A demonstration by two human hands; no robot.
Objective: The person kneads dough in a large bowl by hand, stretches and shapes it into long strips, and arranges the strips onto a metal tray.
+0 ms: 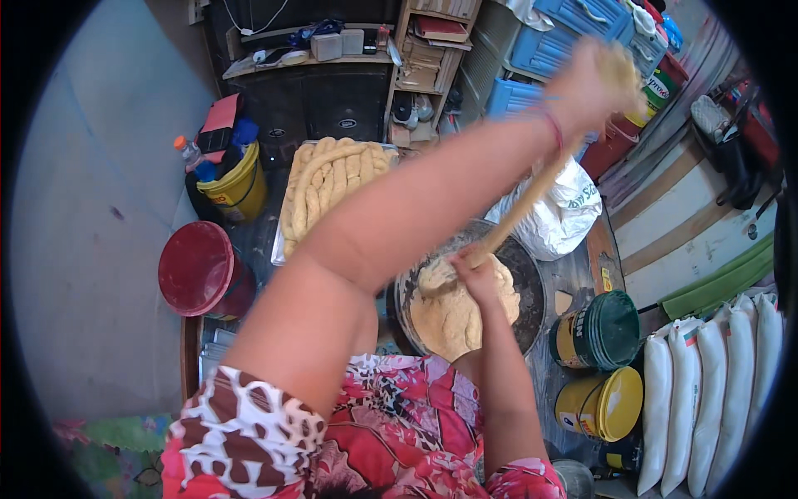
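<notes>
My left hand (594, 87), blurred and raised at the upper right, is closed around the upper end of a long tan length (528, 200), too smeared to tell whether dough or wood. My right hand (475, 274) grips its lower part over a large dark basin (532, 295). Inside the basin lies pale, lumpy dough (465, 312), with a greyish piece at the strip's lower end that I cannot make out. My left forearm crosses the view, partly hiding a tray (278, 247) piled with ropes of dough (328, 179).
A red bucket (195, 262) and yellow bucket (237, 187) stand left. A white sack (553, 220), green bucket (594, 328), yellow pail (603, 403) and several upright white packs (706, 391) are right. Shelves (428, 75) and blue plastic drawers (540, 46) line the back.
</notes>
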